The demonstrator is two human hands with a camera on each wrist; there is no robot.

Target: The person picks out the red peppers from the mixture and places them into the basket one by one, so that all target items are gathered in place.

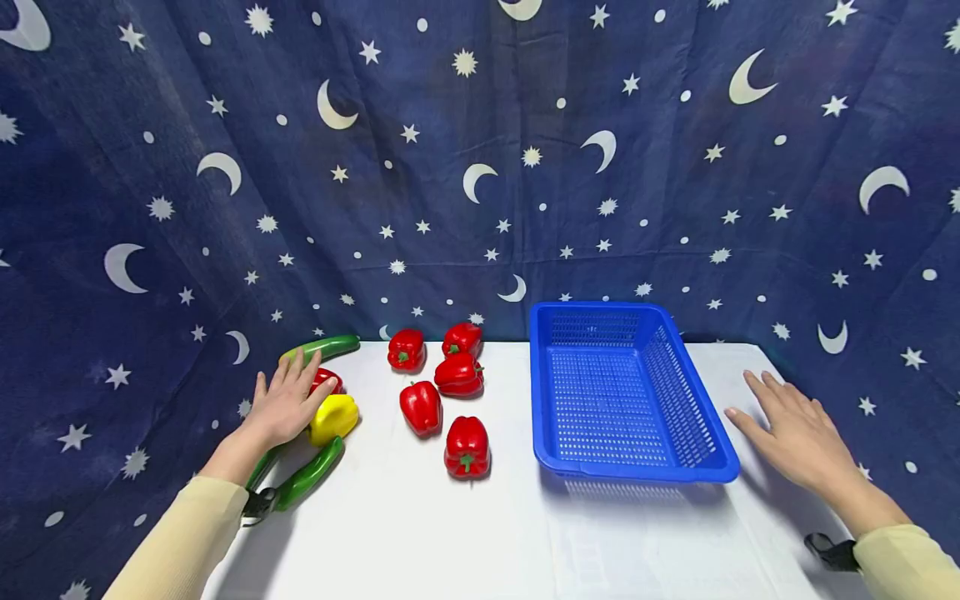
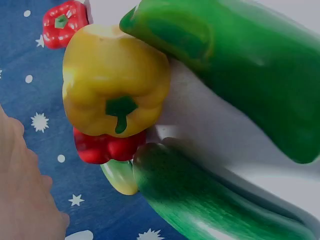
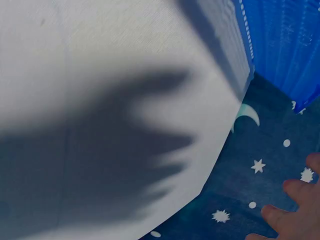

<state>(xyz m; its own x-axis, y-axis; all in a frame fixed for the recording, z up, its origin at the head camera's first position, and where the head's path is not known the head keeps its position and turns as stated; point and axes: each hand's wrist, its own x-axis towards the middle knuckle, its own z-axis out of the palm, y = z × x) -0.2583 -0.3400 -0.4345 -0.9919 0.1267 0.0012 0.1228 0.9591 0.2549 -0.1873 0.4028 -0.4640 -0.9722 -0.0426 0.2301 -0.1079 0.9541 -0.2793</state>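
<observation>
Hovering above a cluster of vegetables, your left hand (image 1: 285, 408) is holding nothing, its fingers straight and fanned apart. Beneath and around it, a yellow bell pepper (image 1: 334, 419) is sitting just in front of a partly covered red bell pepper (image 2: 110, 148), with green vegetables (image 1: 313, 473) lying near and beyond. On your other side, your right hand (image 1: 806, 446) is also hanging empty, fingers extended, casting its shadow on the white table (image 1: 517, 542) — apart from the blue basket (image 1: 637, 472), which is standing just to its left. Between cluster and basket, five more red peppers (image 1: 460, 375) are resting in a loose group.

Judging by these views, you are pausing between grasps; the next move seems to be calling for lowering the left hand and curling its fingers around one vegetable — likely the yellow pepper — without nudging its neighbours. As for lettering, a faint mark on the basket's far wall is proving too small to read, and no brand or label is showing legibly.
</observation>
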